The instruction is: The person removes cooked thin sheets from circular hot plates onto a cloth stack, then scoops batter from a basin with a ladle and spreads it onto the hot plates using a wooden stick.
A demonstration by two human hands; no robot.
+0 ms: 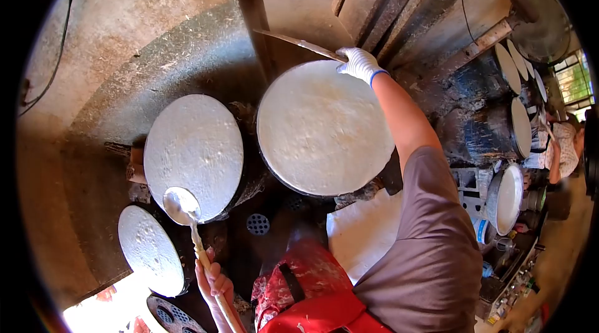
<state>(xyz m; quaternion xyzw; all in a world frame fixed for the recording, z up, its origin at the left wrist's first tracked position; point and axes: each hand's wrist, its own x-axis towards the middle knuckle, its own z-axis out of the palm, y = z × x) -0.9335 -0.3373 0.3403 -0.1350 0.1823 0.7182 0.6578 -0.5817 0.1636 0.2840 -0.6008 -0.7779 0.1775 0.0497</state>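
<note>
My left hand (pixel 214 278), bare, is wrapped round the wooden handle of a ladle (pixel 181 205). The ladle's whitish bowl is at the lower edge of a round pan (pixel 194 146) of pale batter-like stuff. My right hand (pixel 360 64), in a white striped glove, grips a long thin stick (pixel 299 43) at the upper rim of a larger round pan (pixel 324 127) with a pale, bubbly surface. The stick points up and left from the glove. A smaller pan (pixel 150 249) with similar contents is at the lower left.
Dark drums (pixel 483 133) with pale round tops line the right side. A metal basin (pixel 506 199) is below them. Another person (pixel 566 149) is at the far right. Wooden planks (pixel 399 2) lean at the top. A pale sheet (pixel 365 230) lies beside my red apron.
</note>
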